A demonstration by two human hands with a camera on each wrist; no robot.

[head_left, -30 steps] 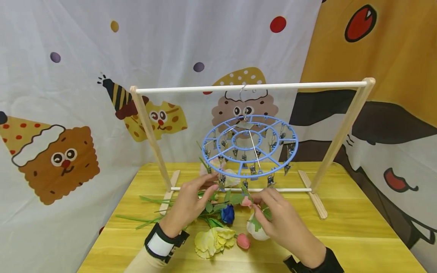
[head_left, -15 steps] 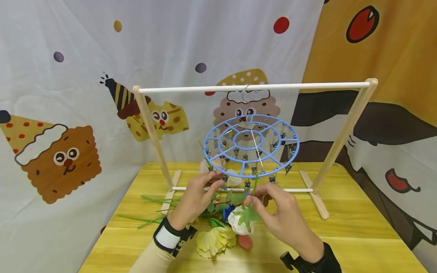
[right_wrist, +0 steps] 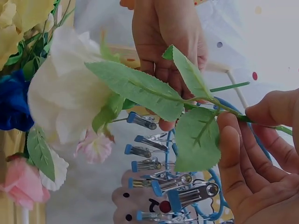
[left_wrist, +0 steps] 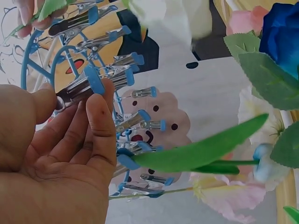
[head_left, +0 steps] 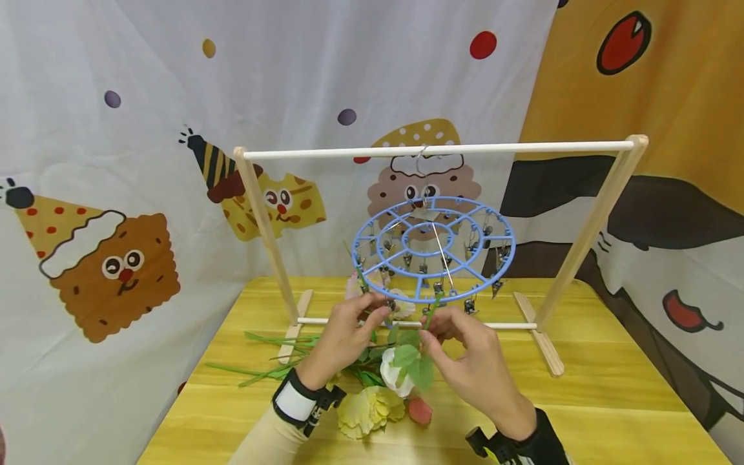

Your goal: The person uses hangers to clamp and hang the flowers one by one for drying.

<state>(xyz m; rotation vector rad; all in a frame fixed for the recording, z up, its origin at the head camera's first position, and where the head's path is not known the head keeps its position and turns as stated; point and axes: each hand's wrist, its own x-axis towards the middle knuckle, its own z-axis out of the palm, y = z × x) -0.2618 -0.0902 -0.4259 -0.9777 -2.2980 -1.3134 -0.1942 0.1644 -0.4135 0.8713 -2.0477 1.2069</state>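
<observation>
A round blue clip hanger with several dangling metal clips hangs from a rack. My left hand is at its near left edge, pinching a blue-tipped clip between thumb and fingers. To the right, my right hand pinches the green stem of a white artificial flower below the hanger's near rim. The bloom hangs down, with serrated leaves on the stem. Behind the left hand, a pale pink flower hangs from the hanger.
A white crossbar on wooden posts carries the hanger. On the wooden table lie a yellow flower, a pink tulip, a blue rose and loose green stems. A printed cloth hangs behind.
My right hand has lifted the white flower from the right, bringing its stem up to the hanger's near rim and its bloom leftward. The left hand has shifted slightly right at the clip.
</observation>
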